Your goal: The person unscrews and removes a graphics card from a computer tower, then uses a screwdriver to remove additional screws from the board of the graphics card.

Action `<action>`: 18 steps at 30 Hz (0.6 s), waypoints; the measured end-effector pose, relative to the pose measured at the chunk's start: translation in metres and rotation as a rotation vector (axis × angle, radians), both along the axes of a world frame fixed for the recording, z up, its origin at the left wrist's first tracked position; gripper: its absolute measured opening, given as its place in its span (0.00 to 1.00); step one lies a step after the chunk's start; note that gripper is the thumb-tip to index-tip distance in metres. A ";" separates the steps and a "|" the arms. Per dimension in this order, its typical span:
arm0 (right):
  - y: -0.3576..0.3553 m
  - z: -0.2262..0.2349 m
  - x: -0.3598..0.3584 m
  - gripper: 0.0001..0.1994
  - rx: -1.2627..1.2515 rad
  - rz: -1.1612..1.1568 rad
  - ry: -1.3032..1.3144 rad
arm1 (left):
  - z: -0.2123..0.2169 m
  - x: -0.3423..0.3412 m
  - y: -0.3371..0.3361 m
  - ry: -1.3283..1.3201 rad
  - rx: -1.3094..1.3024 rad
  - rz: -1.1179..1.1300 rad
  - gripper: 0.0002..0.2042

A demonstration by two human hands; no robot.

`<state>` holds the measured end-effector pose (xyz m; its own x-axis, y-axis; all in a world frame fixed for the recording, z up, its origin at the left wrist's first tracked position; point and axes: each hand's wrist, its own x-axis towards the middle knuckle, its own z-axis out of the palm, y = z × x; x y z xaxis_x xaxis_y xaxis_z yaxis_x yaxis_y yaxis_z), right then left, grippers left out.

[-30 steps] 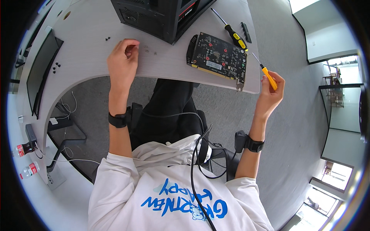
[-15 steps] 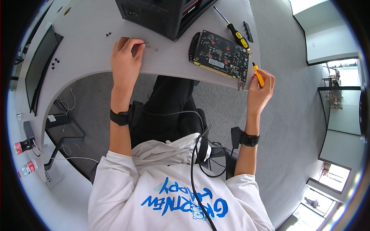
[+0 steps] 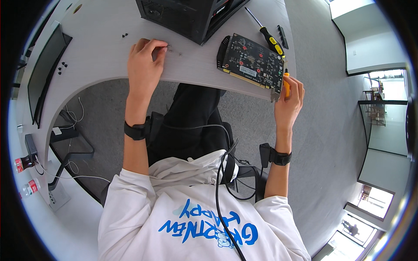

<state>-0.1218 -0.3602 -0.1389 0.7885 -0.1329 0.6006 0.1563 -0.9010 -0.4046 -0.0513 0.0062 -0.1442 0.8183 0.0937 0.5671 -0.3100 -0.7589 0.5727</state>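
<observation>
My right hand (image 3: 291,98) is closed around the yellow handle of a small screwdriver (image 3: 287,85), held at the right end of a graphics card (image 3: 254,63). The card lies on the desk with its circuit side up and its metal bracket (image 3: 274,95) toward my right hand. My left hand (image 3: 147,61) is over the desk, thumb and forefinger brought together in a pinch beside tiny screw-like bits (image 3: 170,51). Whether something sits between those fingertips is too small to make out.
A black computer case (image 3: 187,19) stands at the far middle. Beyond the card lie a larger black-and-yellow screwdriver (image 3: 271,41) and a black strip (image 3: 282,36). Small black screws (image 3: 125,35) and more (image 3: 63,65) lie leftward, near a monitor (image 3: 45,71). The desk's front edge curves inward.
My right hand has shifted slightly left with the small screwdriver, bringing it up against the card's right end. My left hand keeps its pinch almost in place. The whole view has moved a little.
</observation>
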 end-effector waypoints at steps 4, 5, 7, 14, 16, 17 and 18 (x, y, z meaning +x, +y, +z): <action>0.002 0.001 -0.001 0.16 -0.050 0.005 -0.009 | -0.001 0.000 0.001 -0.003 0.017 -0.002 0.04; 0.002 0.002 -0.001 0.16 -0.039 -0.001 0.001 | -0.001 0.000 0.000 -0.003 0.017 -0.003 0.04; -0.002 -0.003 0.000 0.16 -0.029 0.022 -0.026 | 0.001 -0.001 -0.001 -0.010 0.030 0.005 0.05; -0.004 0.003 -0.002 0.17 0.023 0.096 -0.011 | 0.010 -0.008 -0.007 0.039 -0.144 -0.016 0.10; 0.001 0.010 -0.003 0.17 0.109 0.090 0.027 | 0.018 -0.013 -0.009 -0.082 -0.190 -0.042 0.13; 0.004 0.013 -0.003 0.17 0.195 0.086 0.066 | 0.024 -0.017 -0.013 -0.082 -0.190 -0.046 0.13; 0.006 0.015 -0.003 0.17 0.199 0.086 0.067 | 0.035 -0.025 -0.021 -0.105 -0.201 -0.124 0.13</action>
<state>-0.1249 -0.3541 -0.1238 0.8392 -0.1743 0.5152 0.1956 -0.7872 -0.5849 -0.0759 -0.0147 -0.1096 0.7683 0.1157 0.6295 -0.4593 -0.5854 0.6681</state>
